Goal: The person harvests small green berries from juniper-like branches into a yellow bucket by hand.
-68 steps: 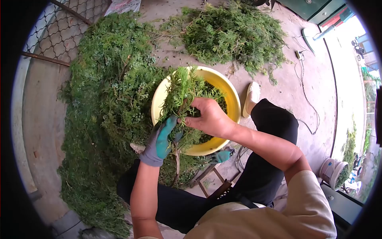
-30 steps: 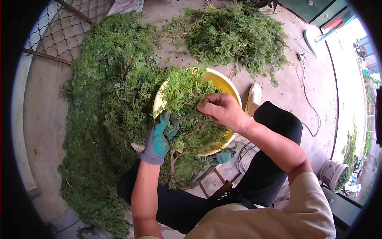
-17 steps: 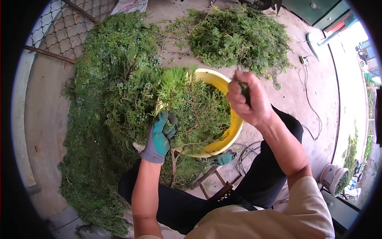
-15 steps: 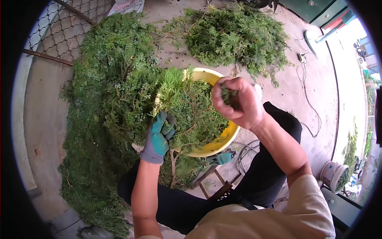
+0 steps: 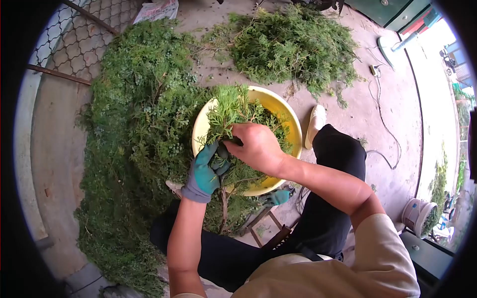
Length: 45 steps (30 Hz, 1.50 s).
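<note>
My left hand (image 5: 204, 171), in a teal and grey glove, is closed round a leafy evergreen branch (image 5: 224, 113). The branch's bare stem (image 5: 224, 211) hangs below the glove. My bare right hand (image 5: 257, 149) is curled against the branch just beside the glove, fingertips in its foliage. A handful of green cones showed in this palm half a second ago; the palm is now mostly hidden. Both hands are over a yellow basin (image 5: 293, 121) that has more green sprigs inside.
A large heap of cut evergreen (image 5: 134, 134) covers the left side. Another pile (image 5: 298, 47) lies at the back. A teal glove (image 5: 276, 197) lies near the basin's front. A cable (image 5: 385, 124) runs along the floor; a tipped white bucket (image 5: 417, 217) is at right.
My right hand has swung left and down from the basin's right rim to the branch at my left hand, its palm turning away. My left hand has shifted slightly right.
</note>
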Available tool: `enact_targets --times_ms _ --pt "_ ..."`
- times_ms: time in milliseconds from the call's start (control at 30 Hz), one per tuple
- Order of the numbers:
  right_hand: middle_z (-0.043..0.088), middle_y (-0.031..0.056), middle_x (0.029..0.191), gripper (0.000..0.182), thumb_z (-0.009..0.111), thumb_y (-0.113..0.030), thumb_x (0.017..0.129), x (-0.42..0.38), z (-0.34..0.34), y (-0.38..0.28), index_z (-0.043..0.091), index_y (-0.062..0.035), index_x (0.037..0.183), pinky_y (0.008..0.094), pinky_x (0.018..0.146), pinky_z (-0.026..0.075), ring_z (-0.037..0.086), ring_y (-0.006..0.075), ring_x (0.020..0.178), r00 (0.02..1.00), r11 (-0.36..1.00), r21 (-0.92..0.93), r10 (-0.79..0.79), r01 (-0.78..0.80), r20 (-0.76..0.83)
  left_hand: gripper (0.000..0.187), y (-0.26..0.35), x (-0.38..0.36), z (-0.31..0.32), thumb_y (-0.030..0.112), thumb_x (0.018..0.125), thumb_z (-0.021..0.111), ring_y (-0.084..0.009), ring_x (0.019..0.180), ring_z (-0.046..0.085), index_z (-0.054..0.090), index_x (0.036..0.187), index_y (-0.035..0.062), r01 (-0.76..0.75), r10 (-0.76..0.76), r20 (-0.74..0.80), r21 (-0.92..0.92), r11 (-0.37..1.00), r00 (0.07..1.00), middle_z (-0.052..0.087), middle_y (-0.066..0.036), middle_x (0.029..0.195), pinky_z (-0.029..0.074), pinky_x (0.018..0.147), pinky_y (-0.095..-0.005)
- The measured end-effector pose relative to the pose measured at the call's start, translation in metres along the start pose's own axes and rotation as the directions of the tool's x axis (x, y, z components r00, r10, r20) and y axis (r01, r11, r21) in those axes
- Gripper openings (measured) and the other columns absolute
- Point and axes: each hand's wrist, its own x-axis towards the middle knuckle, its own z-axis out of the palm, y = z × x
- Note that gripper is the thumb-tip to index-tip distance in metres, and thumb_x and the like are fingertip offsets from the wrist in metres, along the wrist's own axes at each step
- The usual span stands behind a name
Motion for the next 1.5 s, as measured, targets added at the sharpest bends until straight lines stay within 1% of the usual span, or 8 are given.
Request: enact_targets --times_ms 233,333,433,933,1033,1300,1400,1500 --pt "0.061 0.0142 0.07 0.011 0.063 -0.011 0.077 0.007 -0.012 -0.003 0.062 -0.0009 0.082 0.0367 0.061 0.049 0.061 0.0283 0.064 0.977 0.979 0.198 -0.007 0.05 -0.215 0.026 0.0 0.004 -0.012 0.046 0.088 0.059 -0.0125 0.093 0.051 0.057 0.101 0.0236 -0.021 0.018 -0.06 -0.04 0.999 0.998 0.053 0.006 0.093 0.04 0.085 -0.038" --pt "0.054 0.0043 0.064 0.019 0.064 -0.016 0.084 0.008 -0.028 0.007 0.061 0.0021 0.087 0.0276 0.056 0.043 0.045 0.0078 0.06 0.924 0.701 0.603 0.268 -0.38 0.271 0.029 0.001 0.0 -0.019 0.046 0.089 0.059 -0.0118 0.094 0.052 0.057 0.108 0.0241 -0.028 0.026 -0.073 -0.027 0.999 0.997 0.053 0.006 0.095 0.042 0.084 -0.0369" --pt "0.054 0.0056 0.066 0.021 0.065 -0.016 0.083 0.003 -0.007 0.015 0.061 0.0007 0.095 0.0273 0.057 0.043 0.047 0.0084 0.061 0.996 0.748 0.662 0.083 -0.051 -0.017 0.031 0.0 -0.002 -0.016 0.047 0.089 0.058 -0.0104 0.094 0.052 0.056 0.11 0.0242 -0.025 0.018 -0.125 -0.052 0.998 0.992 0.053 0.006 0.097 0.044 0.08 -0.0343" --pt "0.061 0.0188 0.067 0.017 0.062 -0.016 0.084 0.017 -0.035 0.006 0.061 0.0012 0.087 0.0393 0.056 0.049 0.062 0.0319 0.06 0.881 0.986 0.155 0.015 0.067 -0.472 0.028 0.0 -0.004 -0.007 0.046 0.088 0.059 -0.0109 0.087 0.05 0.059 0.096 0.0193 -0.014 0.013 -0.162 -0.004 1.0 0.987 0.053 0.005 0.089 0.044 0.079 -0.0317" --pt "0.055 0.0066 0.058 0.026 0.06 -0.022 0.089 0.025 -0.075 0.013 0.062 0.0036 0.085 0.0302 0.051 0.043 0.052 0.0125 0.054 0.892 0.847 0.507 0.343 -0.158 -0.295 0.029 0.003 -0.003 -0.022 0.044 0.088 0.06 -0.0125 0.093 0.052 0.057 0.107 0.0218 -0.027 0.025 -0.171 -0.007 1.0 0.985 0.053 0.004 0.094 0.047 0.083 -0.0364" --pt "0.063 0.0139 0.084 0.014 0.065 -0.012 0.077 0.005 -0.05 0.037 0.065 -0.0022 0.086 0.0416 0.07 0.05 0.061 0.0333 0.076 0.928 0.916 -0.386 -0.233 0.109 -0.291 0.026 0.012 0.0 -0.04 0.044 0.09 0.058 -0.0098 0.087 0.049 0.057 0.1 0.0195 -0.169 0.164 -0.144 -0.026 0.985 0.976 0.052 0.005 0.09 0.047 0.078 -0.0291" --pt "0.063 0.0133 0.077 0.015 0.063 -0.011 0.078 -0.002 -0.023 0.024 0.064 -0.0005 0.089 0.0383 0.066 0.051 0.063 0.0295 0.071 0.987 0.985 0.064 -0.158 0.16 -0.034 0.026 0.012 0.002 -0.03 0.043 0.09 0.058 -0.0093 0.084 0.048 0.057 0.099 0.0188 -0.174 0.17 -0.112 -0.031 0.984 0.979 0.052 0.005 0.089 0.046 0.077 -0.0278" --pt "0.064 0.0105 0.068 0.019 0.056 -0.015 0.089 -0.006 -0.02 -0.003 0.061 0.0035 0.092 0.0307 0.049 0.051 0.063 0.0191 0.054 0.893 0.818 0.413 0.247 -0.401 0.377 0.025 0.011 0.003 -0.023 0.042 0.09 0.058 -0.0088 0.081 0.046 0.057 0.097 0.0183 -0.136 0.137 -0.039 0.018 0.99 0.99 0.052 0.006 0.088 0.044 0.075 -0.0257"
